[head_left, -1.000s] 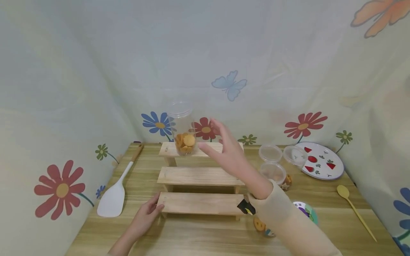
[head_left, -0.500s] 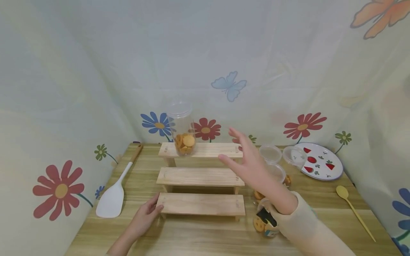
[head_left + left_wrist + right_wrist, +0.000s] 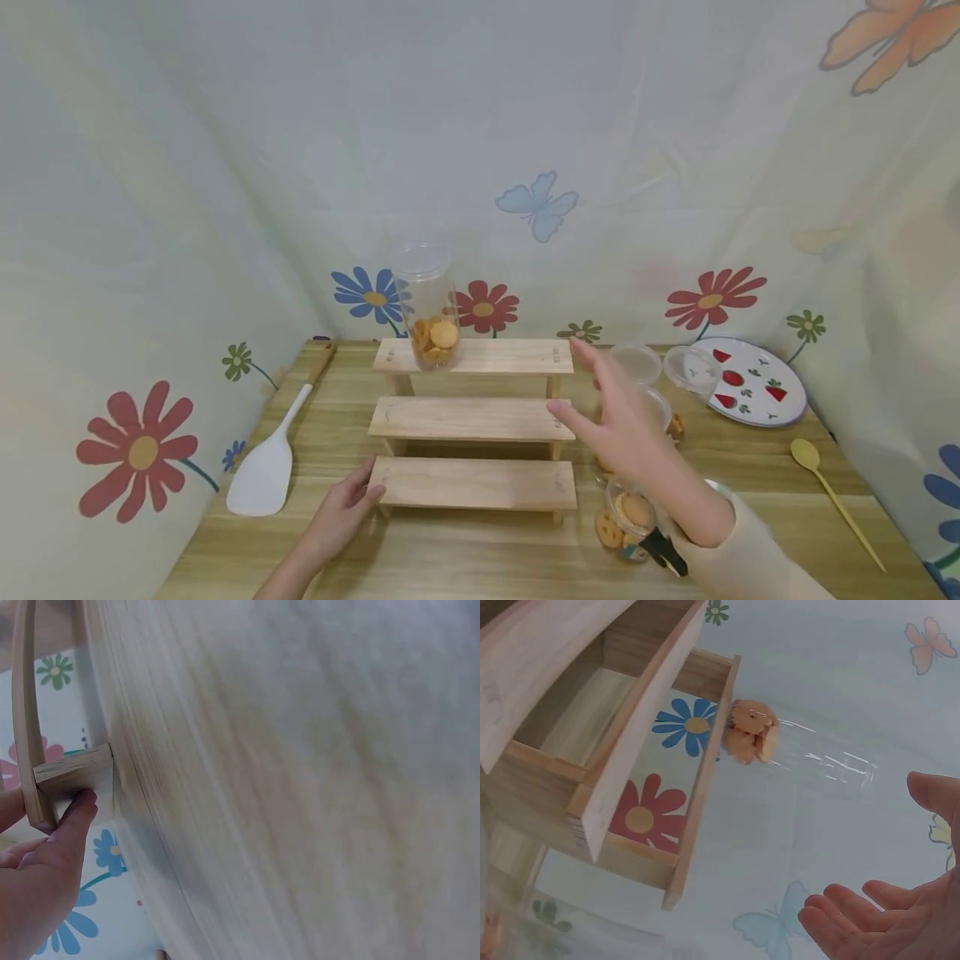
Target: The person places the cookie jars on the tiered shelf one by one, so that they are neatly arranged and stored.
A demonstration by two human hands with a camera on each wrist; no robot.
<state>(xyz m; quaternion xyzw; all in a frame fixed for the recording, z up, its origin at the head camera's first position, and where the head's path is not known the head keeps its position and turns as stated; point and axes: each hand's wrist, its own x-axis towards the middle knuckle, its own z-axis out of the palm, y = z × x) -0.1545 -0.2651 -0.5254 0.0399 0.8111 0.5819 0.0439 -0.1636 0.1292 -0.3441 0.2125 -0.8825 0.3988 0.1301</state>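
A three-step wooden display rack stands in the middle of the table. My left hand grips the left end of its lowest step; in the left wrist view, thumb and fingers of the left hand pinch the board's end. On the top step, at its left, a clear lidded jar stands upright with round biscuits at its bottom. My right hand hovers by the rack's right end, fingers spread and holding nothing. The jar shows apart from the right hand in the right wrist view.
Several clear biscuit jars stand right of the rack, partly hidden by my right arm. Behind them lies a plate with watermelon patterns. A yellow spoon lies far right, a white spatula far left. A flowered curtain encloses the table.
My right hand has moved right and down, away from the jar on the top step, its fingers still spread. The left hand keeps its grip on the rack.
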